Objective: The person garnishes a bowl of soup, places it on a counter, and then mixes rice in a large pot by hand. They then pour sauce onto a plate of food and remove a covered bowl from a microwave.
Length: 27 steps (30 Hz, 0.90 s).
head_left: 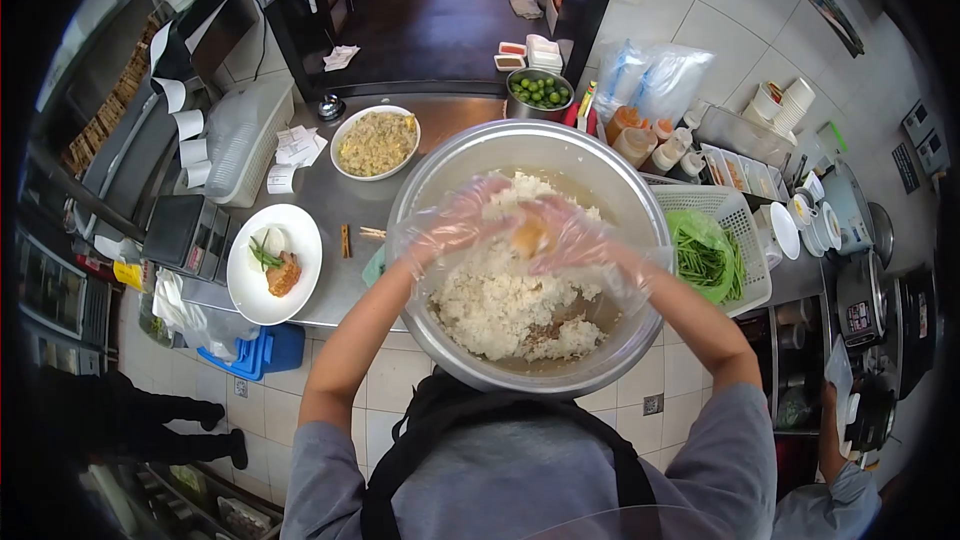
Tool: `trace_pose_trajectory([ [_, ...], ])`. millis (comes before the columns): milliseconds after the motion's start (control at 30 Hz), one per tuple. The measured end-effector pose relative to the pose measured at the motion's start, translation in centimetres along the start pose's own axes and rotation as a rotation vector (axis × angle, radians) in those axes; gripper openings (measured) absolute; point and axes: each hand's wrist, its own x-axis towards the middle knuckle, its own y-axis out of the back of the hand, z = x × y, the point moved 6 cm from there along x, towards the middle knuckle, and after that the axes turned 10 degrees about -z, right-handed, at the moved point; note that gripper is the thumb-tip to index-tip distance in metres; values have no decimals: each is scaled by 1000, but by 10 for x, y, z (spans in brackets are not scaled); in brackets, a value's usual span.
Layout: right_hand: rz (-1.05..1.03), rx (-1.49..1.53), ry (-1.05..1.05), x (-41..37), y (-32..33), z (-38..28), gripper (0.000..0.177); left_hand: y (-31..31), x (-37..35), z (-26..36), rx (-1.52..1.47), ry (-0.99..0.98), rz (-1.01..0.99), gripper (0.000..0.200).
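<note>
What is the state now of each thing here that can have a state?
left hand, gloved, holding the orange lump.
right hand, gloved, holding the same lump.
orange lump, between both hands, over the rice.
metal bowl, partly filled with white rice.
white plate, carrying food.
lime bowl, full.

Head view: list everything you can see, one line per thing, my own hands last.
mixing bowl: one, steel, centre, nearest the camera
rice: one heap, white, inside the mixing bowl
fried rice dish: one, white, behind the bowl, left
plate: one, white, left counter, holding a small portion
lime bowl: one, steel with green limes, behind the mixing bowl
basket: one, white, right of the bowl, holding green vegetables
paper slips: several, white, beside the fried rice dish
left hand: one, clear glove, over the rice
right hand: one, clear glove, meeting the left at an orange-brown lump
</note>
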Motion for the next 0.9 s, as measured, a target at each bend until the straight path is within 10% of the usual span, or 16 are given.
trace_pose_trajectory([
  [167,-3,-140,-1,4,-28,-1,125,-55,17,-31,327,292,-403,89],
  [233,127,-246,-35,28,-45,16,124,-59,27,-37,220,255,-260,86],
  [333,203,-36,31,53,-47,37,109,-65,42,-68,-8,170,-180,79],
  [433,301,106,36,54,-36,32,56,-54,45,-69,-43,150,-148,72],
  [633,586,207,-80,59,-32,53,32,-35,29,-36,-35,28,55,61],
  [900,232,38,-81,32,-3,6,66,-37,52,-70,-110,172,113,50],
])
